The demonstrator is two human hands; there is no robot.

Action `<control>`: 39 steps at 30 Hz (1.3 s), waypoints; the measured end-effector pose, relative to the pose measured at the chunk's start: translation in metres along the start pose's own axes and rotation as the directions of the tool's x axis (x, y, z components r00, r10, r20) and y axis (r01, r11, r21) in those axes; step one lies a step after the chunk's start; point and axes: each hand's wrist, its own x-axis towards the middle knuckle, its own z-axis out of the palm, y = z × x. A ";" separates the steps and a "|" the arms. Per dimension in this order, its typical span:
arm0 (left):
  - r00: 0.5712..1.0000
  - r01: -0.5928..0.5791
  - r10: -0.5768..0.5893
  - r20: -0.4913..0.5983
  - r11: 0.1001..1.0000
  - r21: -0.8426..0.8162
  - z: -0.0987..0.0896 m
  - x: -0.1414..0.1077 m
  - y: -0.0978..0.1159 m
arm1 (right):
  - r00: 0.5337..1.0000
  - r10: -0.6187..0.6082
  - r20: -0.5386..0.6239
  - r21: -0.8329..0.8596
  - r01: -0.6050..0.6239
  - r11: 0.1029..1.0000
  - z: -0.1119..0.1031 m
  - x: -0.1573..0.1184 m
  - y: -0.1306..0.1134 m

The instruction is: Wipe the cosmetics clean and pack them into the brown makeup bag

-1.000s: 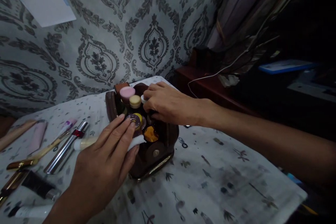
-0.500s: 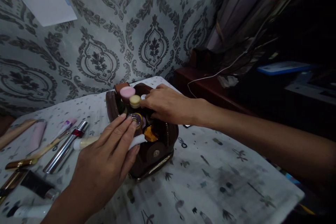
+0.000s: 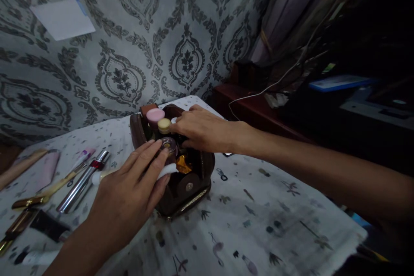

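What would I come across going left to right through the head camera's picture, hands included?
Small pink item, silver tube with red band, left hand, open brown zip bag, right hand, blue-edged flat object.

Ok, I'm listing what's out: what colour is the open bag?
The bag is dark brown; it shows in the head view, the only one.
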 end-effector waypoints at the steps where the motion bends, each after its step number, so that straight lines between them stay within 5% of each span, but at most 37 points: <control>1: 1.000 -0.001 0.001 0.002 1.000 0.002 0.000 0.000 0.000 | 1.000 -0.009 -0.012 0.012 0.009 1.000 0.000 -0.001 0.000; 9: 0.998 0.039 -0.043 -0.041 0.994 -0.103 -0.003 -0.002 -0.002 | 0.998 0.002 -0.064 0.103 0.004 0.995 0.001 -0.007 -0.007; 12: 0.972 0.170 -0.205 -0.116 0.951 -0.260 -0.010 -0.012 -0.003 | 0.991 -0.014 -0.134 0.138 0.032 0.990 0.002 -0.013 -0.005; 14: 0.915 0.321 -0.385 -0.123 0.877 -0.357 -0.015 -0.025 -0.002 | 0.976 0.004 -0.219 0.139 0.027 0.990 0.002 -0.021 -0.006; 16: 0.816 0.481 -0.571 -0.088 0.756 -0.443 -0.018 -0.043 0.003 | 0.925 0.013 -0.380 0.147 0.046 0.988 0.004 -0.032 -0.014; 19: 0.632 0.650 -0.769 0.095 0.460 -0.605 -0.014 -0.072 0.018 | 0.769 -0.017 -0.639 0.243 0.223 0.944 0.015 -0.050 -0.047; 21: 0.471 0.702 -0.833 0.291 0.154 -0.695 -0.008 -0.088 0.028 | 0.760 -0.066 -0.647 0.357 0.378 0.854 0.031 -0.061 -0.082; 23: 0.239 0.636 -0.847 0.475 -0.232 -0.736 -0.001 -0.098 0.038 | 0.743 -0.089 -0.664 0.421 0.469 0.777 0.055 -0.065 -0.122; 25: 0.045 0.458 -0.802 0.595 -0.513 -0.726 0.006 -0.105 0.046 | 0.814 -0.086 -0.574 0.424 0.385 0.819 0.081 -0.060 -0.158; 27: -0.033 0.325 -0.750 0.660 -0.633 -0.703 0.010 -0.109 0.054 | 0.889 -0.031 -0.457 0.505 0.288 0.814 0.106 -0.047 -0.184; 30: 0.016 0.257 -0.708 0.706 -0.680 -0.687 0.009 -0.116 0.067 | 0.928 0.126 -0.350 0.744 0.195 0.639 0.132 -0.022 -0.199; 33: 0.156 0.297 -0.702 0.695 -0.638 -0.711 0.004 -0.130 0.076 | 0.924 0.304 -0.231 0.933 0.122 0.338 0.141 -0.003 -0.203; 36: 0.298 0.522 -0.769 0.565 -0.364 -0.771 -0.001 -0.150 0.067 | 0.942 0.320 -0.104 0.992 0.074 0.104 0.140 0.003 -0.214; 39: 0.355 0.637 -0.818 0.452 -0.142 -0.758 -0.005 -0.164 0.033 | 0.950 0.310 -0.046 0.992 0.079 -0.097 0.138 0.006 -0.230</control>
